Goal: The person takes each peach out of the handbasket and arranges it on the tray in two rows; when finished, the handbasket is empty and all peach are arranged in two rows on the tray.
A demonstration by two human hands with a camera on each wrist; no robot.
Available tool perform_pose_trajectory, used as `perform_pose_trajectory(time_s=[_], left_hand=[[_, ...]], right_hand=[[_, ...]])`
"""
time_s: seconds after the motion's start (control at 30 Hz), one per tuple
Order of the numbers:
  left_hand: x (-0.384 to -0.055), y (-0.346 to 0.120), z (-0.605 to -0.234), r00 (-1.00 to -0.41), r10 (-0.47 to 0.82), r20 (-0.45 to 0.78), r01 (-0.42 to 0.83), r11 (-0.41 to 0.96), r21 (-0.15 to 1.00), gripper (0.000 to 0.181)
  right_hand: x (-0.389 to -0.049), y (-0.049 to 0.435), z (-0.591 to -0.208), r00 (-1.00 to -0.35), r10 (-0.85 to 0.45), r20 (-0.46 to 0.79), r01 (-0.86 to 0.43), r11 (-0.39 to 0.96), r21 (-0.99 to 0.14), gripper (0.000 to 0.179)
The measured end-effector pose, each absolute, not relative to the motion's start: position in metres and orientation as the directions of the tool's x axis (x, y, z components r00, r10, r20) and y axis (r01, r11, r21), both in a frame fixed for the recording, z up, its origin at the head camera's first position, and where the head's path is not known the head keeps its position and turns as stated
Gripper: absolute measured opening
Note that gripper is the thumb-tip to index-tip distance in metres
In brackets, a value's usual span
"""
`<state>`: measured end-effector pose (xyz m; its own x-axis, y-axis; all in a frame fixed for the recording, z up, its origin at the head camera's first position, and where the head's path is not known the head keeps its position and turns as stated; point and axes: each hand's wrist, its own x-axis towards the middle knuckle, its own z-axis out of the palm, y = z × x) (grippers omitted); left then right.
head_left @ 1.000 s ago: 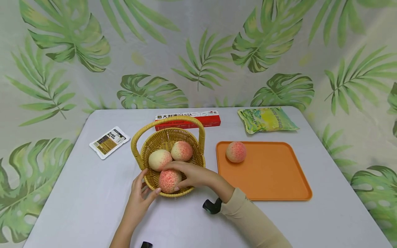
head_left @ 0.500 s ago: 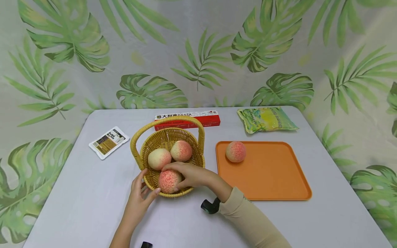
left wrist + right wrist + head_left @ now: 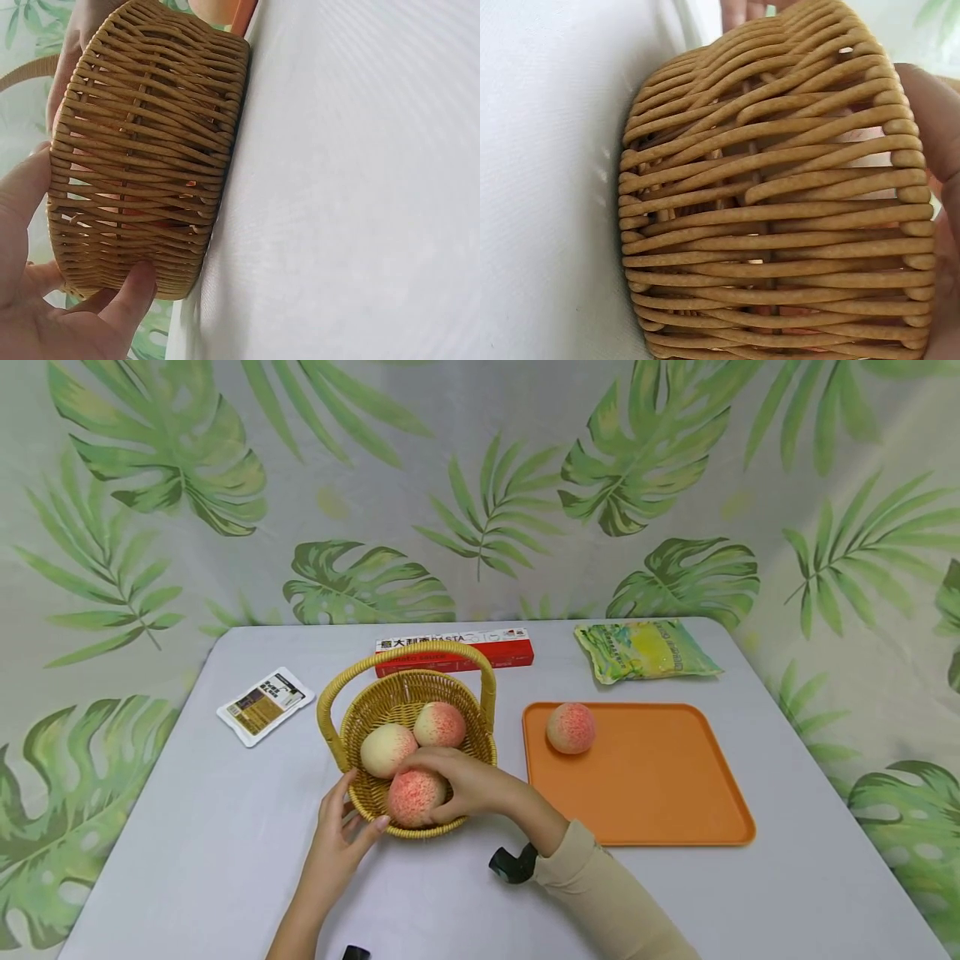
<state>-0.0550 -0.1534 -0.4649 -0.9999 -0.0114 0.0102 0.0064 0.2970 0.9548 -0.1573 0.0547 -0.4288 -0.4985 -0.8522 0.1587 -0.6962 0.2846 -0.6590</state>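
A round wicker basket [image 3: 480, 781] with a tall arched handle stands on the table, holding two peaches: a pale one [image 3: 387, 751] at left and a pinker one [image 3: 441, 724] behind. My right hand [image 3: 468, 783] reaches over the rim and grips a third, red-speckled peach [image 3: 415, 797] between thumb and fingers, inside the basket's front. At the front left, my left hand [image 3: 341, 831] holds the basket by its side, thumb at the rim and fingers against the woven wall [image 3: 142, 172]. The right wrist view shows mostly basket weave [image 3: 795, 202], which hides most of that hand.
An orange tray [image 3: 645, 785] lies to the right with one peach [image 3: 571, 727] in its upper left corner. Behind the basket is a red pasta box [image 3: 495, 652]. A green-yellow bag [image 3: 645, 650] lies at the back right, a white pouch [image 3: 265, 706] at left.
The gripped peach has risen slightly and shifted a little to the right with my right hand. My left hand and the basket have stayed in place.
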Motion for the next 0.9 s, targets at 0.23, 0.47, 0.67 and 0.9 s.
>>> perform_pose_trajectory(time_s=[0.23,0.47,0.67,0.9], left_hand=[[-0.056,-0.154,-0.467,-1.0,-0.011,-0.008,-0.011,0.295,0.955,0.08],[-0.057,-0.155,-0.469,-1.0,-0.014,-0.019,-0.022,0.293,0.956,0.08],[-0.056,-0.154,-0.466,-1.0,-0.012,-0.004,-0.008,0.29,0.957,0.079],[-0.057,-0.155,-0.469,-1.0,-0.009,-0.004,-0.006,0.29,0.957,0.08]], right_hand=[[-0.155,0.06,-0.427,-0.54,-0.818,0.199,-0.653,0.258,-0.712,0.058],[-0.144,0.074,-0.409,-0.583,-0.743,0.328,-0.633,0.163,-0.757,0.063],[-0.121,0.104,-0.365,-0.665,-0.611,0.43,-0.588,0.073,-0.806,0.064],[-0.125,0.165,-0.381,-0.792,-0.319,0.52,-0.572,0.093,-0.815,0.074]])
